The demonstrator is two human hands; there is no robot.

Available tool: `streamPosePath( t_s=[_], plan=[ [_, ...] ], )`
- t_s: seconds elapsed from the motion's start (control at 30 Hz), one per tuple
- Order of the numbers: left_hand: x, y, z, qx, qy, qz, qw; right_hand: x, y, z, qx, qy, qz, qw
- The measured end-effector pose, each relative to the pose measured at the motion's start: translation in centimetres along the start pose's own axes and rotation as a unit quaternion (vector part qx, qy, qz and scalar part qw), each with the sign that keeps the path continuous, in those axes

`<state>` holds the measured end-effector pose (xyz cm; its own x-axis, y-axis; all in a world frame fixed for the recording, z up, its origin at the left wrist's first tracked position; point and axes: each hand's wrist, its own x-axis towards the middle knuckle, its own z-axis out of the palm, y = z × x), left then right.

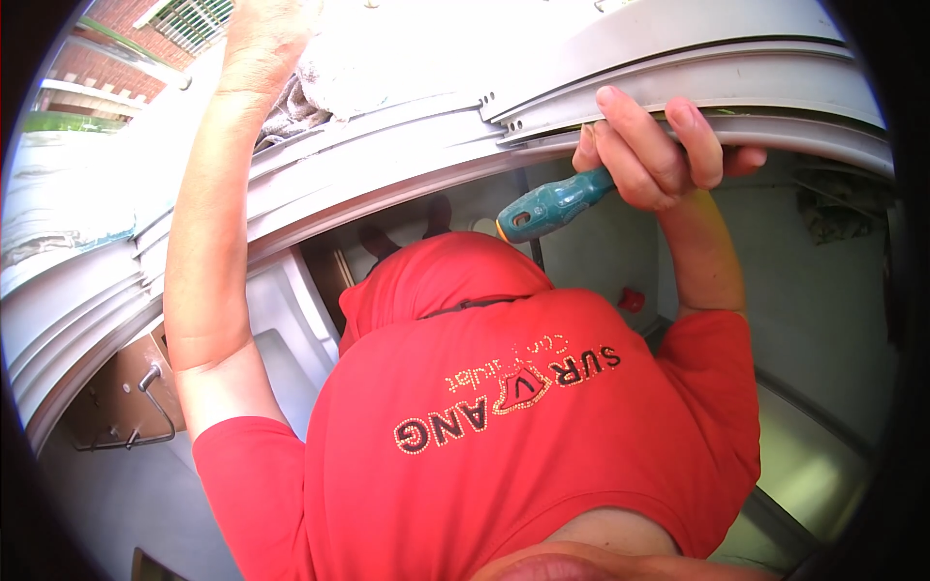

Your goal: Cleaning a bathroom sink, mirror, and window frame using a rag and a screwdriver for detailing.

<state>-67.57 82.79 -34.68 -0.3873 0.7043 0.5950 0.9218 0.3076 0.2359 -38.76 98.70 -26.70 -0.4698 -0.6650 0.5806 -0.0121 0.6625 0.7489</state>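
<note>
At upper right, the person's right hand (pixel 654 155), fingers curled, gripped a teal, slotted plastic tool handle (pixel 552 206). The outstretched left hand (pixel 271 39) met the top edge, its grasp indiscernible. White metal window tracks (pixel 678 82) curved behind; upper left, red brick wall (pixel 87 63).

The right hand (pixel 659 150) grips a rounded teal plastic handle (pixel 550 208) at two o'clock; glare blurs the left hand (pixel 271 31) at eleven.
</note>
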Motion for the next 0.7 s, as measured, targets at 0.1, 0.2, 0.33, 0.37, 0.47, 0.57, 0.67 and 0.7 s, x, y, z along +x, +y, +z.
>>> streamPosePath(
  t_s=[0.1, 0.2, 0.33, 0.37, 0.47, 0.57, 0.67, 0.7],
  plan=[
    [-0.1, -0.1, -1.0, 0.021, -0.133, -0.120, 0.984, 0.0, 0.0, 0.0, 0.003, 0.006, 0.001, 1.000],
    [0.5, 0.8, -1.5, 0.198, -0.258, -0.178, 0.929, 0.0, 0.0, 0.0, -0.004, 0.007, -0.002, 1.000],
    [-1.9, 1.3, -1.3, 0.119, -0.105, -0.133, 0.978, -0.1, 0.1, 0.2, -0.004, 0.017, -0.006, 1.000],
    [-2.3, 1.7, -1.5, 0.084, -0.121, -0.106, 0.983, -0.1, 0.1, 0.3, -0.010, 0.025, -0.007, 1.000],
    [-3.1, 2.8, -3.0, 0.090, -0.218, -0.031, 0.971, -0.1, 0.4, 0.3, -0.008, 0.019, -0.022, 1.000],
    [-4.6, 2.7, -2.8, 0.086, -0.265, -0.018, 0.960, 0.1, 0.1, 0.2, -0.001, 0.012, -0.003, 1.000],
    [-4.5, 2.8, -3.0, -0.019, -0.220, -0.080, 0.972, 0.3, 0.2, -0.1, 0.005, -0.008, -0.013, 1.000],
    [-4.0, 3.0, -3.1, -0.076, -0.208, -0.109, 0.969, 0.3, 0.2, -0.2, 0.009, -0.024, -0.014, 1.000]
  ],
)
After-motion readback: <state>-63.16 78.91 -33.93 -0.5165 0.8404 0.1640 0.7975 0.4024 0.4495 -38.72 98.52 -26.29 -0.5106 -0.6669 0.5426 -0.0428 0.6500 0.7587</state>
